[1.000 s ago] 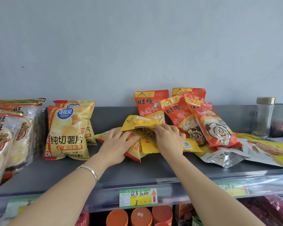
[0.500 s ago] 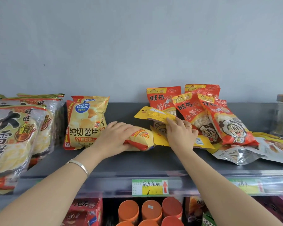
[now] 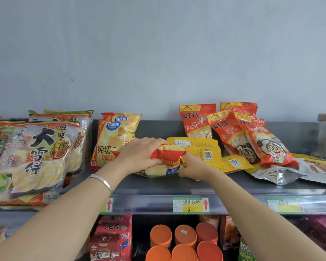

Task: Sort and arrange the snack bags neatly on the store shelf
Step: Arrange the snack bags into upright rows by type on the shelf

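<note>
Now left hand (image 3: 139,155) and right hand (image 3: 194,167) grip the potato chip bag (image 3: 166,162); stand it upright beside matching bags (image 3: 111,140).

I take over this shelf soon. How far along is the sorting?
Done: the rice cracker bags are grouped at the left, with two chip bags upright beside them. In hand: the left hand and right hand grip a third chip bag. Left: the yellow packets, red bags and silver pouch lie jumbled at the right.
</note>
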`<state>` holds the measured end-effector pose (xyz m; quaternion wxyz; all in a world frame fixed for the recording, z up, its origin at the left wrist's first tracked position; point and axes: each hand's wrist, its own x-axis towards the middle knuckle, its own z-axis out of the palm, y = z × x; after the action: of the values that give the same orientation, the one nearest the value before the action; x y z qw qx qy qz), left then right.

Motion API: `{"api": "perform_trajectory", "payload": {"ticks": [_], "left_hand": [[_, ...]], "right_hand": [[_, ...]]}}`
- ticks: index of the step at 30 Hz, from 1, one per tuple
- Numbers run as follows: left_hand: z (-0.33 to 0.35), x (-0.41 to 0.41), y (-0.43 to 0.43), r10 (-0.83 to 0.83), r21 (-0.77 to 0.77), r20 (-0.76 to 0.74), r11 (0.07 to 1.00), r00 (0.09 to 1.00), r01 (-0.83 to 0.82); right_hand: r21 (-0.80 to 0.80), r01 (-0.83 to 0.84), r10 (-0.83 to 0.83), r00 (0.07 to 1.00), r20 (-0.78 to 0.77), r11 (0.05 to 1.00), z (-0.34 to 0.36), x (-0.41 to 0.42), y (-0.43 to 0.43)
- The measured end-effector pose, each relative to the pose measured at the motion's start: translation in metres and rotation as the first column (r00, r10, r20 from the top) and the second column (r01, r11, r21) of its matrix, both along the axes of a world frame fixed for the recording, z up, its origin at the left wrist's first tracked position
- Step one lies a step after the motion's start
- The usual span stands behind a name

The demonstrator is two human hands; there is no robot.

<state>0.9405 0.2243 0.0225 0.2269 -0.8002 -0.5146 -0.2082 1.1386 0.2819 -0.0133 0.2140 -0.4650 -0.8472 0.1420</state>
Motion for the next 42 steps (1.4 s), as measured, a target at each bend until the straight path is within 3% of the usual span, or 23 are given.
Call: {"api": "perform_trajectory", "payload": {"ticks": [3, 6, 9, 11, 13, 16, 19, 23, 27, 28, 33, 38, 42], "left_hand": [[0.002, -0.004, -0.002, -0.036, 0.013, 0.032, 0.999, 0.999, 0.035], [0.0, -0.006, -0.001, 0.02, 0.181, 0.087, 0.983, 0.996, -0.036], [-0.006, -0.017, 0.001, 0.058, 0.23, 0.373, 0.961, 0.926, -0.153], [-0.012, -0.029, 0.005, 0.072, 0.15, 0.574, 0.97, 0.816, -0.192], [-0.021, -0.04, 0.009, 0.092, -0.006, 0.71, 0.992, 0.698, -0.125], [-0.031, -0.042, 0.009, 0.077, -0.174, 0.844, 0.975, 0.531, 0.136], [-0.034, -0.032, 0.003, 0.131, -0.273, 0.933, 0.866, 0.335, 0.42], [-0.035, -0.023, -0.003, 0.177, -0.153, 0.983, 0.681, 0.042, 0.716], [-0.03, -0.028, -0.005, 0.088, 0.127, 0.948, 0.775, -0.304, 0.619], [-0.028, -0.034, -0.006, 0.059, 0.155, 0.94, 0.803, -0.335, 0.576], [-0.023, -0.087, -0.009, -0.014, 0.146, 0.961, 0.874, -0.275, 0.464], [-0.03, -0.098, -0.011, -0.02, 0.217, 0.92, 0.856, -0.391, 0.468], [-0.028, -0.092, -0.018, 0.01, 0.157, 0.959, 0.811, -0.282, 0.563]], "right_hand": [[-0.099, -0.045, 0.025, 0.98, -0.198, 0.994, -0.003, -0.015, -0.006], [-0.128, -0.025, -0.037, 0.888, -0.458, 0.991, -0.002, -0.022, -0.01], [-0.15, 0.023, -0.109, 0.795, -0.596, 0.988, -0.002, -0.022, -0.012], [-0.188, 0.047, -0.165, 0.714, -0.68, 0.981, -0.002, -0.02, -0.015], [-0.225, 0.062, -0.216, 0.606, -0.766, 0.972, -0.001, -0.017, -0.022], [-0.287, 0.009, -0.269, 0.379, -0.886, 0.958, 0.0, -0.015, -0.034], [-0.344, -0.089, -0.309, 0.279, -0.909, 0.935, -0.003, -0.021, -0.04], [-0.397, -0.24, -0.335, 0.263, -0.905, 0.886, -0.006, -0.054, -0.047], [-0.401, -0.353, -0.309, 0.289, -0.906, 0.845, -0.007, -0.093, -0.054], [-0.399, -0.366, -0.303, 0.293, -0.907, 0.841, -0.007, -0.1, -0.055], [-0.366, -0.359, -0.288, 0.253, -0.923, 0.858, -0.008, -0.116, -0.049], [-0.376, -0.437, -0.229, 0.353, -0.907, 0.817, -0.006, -0.147, -0.055], [-0.317, -0.414, -0.24, 0.229, -0.943, 0.853, 0.003, -0.165, -0.056]]}}
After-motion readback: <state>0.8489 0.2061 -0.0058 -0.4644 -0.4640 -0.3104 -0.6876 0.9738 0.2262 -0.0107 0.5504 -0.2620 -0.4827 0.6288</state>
